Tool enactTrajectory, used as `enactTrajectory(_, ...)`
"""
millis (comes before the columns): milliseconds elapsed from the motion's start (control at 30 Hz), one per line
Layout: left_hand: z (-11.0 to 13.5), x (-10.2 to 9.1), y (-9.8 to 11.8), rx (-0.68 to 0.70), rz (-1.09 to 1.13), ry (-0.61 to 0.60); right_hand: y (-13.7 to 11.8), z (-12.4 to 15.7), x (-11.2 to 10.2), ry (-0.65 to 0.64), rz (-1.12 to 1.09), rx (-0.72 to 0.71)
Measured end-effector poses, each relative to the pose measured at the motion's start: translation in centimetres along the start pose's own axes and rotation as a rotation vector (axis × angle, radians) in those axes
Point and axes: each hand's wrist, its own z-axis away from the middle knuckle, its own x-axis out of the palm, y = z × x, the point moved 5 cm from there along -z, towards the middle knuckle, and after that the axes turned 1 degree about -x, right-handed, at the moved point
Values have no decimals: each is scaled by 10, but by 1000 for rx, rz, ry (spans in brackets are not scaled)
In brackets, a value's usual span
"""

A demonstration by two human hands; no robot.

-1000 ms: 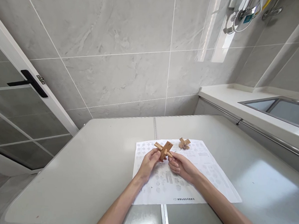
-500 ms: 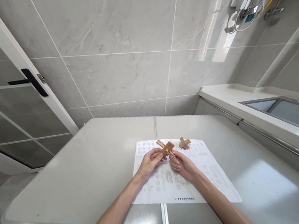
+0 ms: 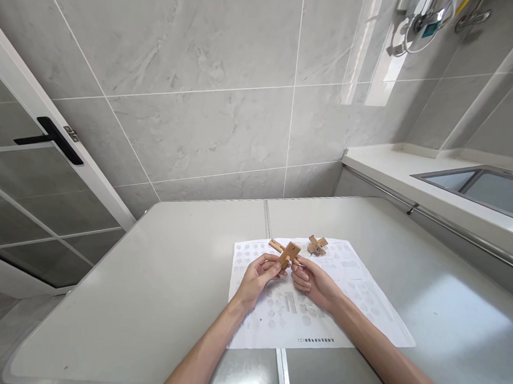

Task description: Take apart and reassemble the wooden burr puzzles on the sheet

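My left hand (image 3: 258,277) pinches the lower end of a light-brown wooden interlocking puzzle (image 3: 289,251), made of crossed bars. My right hand (image 3: 312,281) grips the end of a bar on its right side, thumb and forefinger closed round it. Both hands hold the crossed pieces just above a printed paper sheet (image 3: 270,330), which carries small diagrams. Behind the right hand, a second group of crossed wooden pieces (image 3: 318,245) rests on the sheet's far part. The fingers hide some of the joints in the held puzzle.
The sheet lies on a pale folding table (image 3: 147,301) with a seam down its middle. A white counter with a sink (image 3: 489,187) borders the right side. At the left stands a framed glass door with a black handle (image 3: 53,139); a grey tiled wall (image 3: 199,132) rises behind.
Almost nothing differs. The held wooden puzzle has shifted very slightly to the right, with both hands keeping their grip.
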Motion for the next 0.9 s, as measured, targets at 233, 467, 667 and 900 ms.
enactTrajectory(233,-1,-3,-4,16,-7,-11,-3,1,3,28,-13,-27)
enactTrajectory(467,-2,-3,-3,49,-79,7,-1,1,2,53,18,-54)
enactTrajectory(667,-2,-1,1,77,-101,17,-1,1,1,64,6,-56)
enactTrajectory(900,0,2,0,49,-50,-24,-7,0,-7,110,-29,-77)
